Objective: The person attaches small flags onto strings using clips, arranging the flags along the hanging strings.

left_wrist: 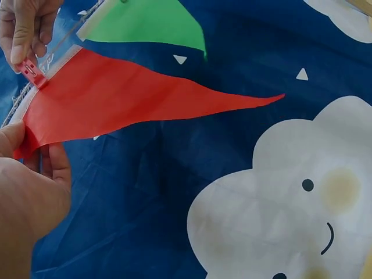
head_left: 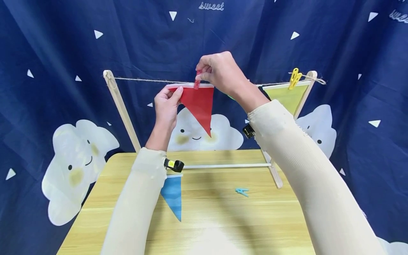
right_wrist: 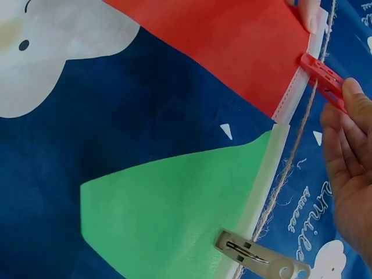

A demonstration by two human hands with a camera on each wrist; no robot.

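A red triangular pennant (head_left: pixel 200 106) with a white top band hangs against the twine (head_left: pixel 143 80). My left hand (head_left: pixel 167 106) pinches its upper left corner between thumb and fingers. In my right hand (head_left: pixel 220 71) is a red clothespin (head_left: pixel 197 80), gripped at its upper end. The clothespin's lower end lies over the pennant's white band and the twine, as the right wrist view shows. Beside the red pennant hangs a green pennant (right_wrist: pixel 174 203), held to the twine by a grey-beige clothespin (right_wrist: pixel 261 256). My right forearm hides most of the green one in the head view.
A yellow pennant (head_left: pixel 287 97) hangs by a yellow clothespin (head_left: pixel 295 78) near the right wooden post (head_left: pixel 306 92). The left post (head_left: pixel 122 109) carries the twine's other end. On the table (head_left: pixel 204 219) lie a blue pennant (head_left: pixel 173 194) and a blue clothespin (head_left: pixel 242 191).
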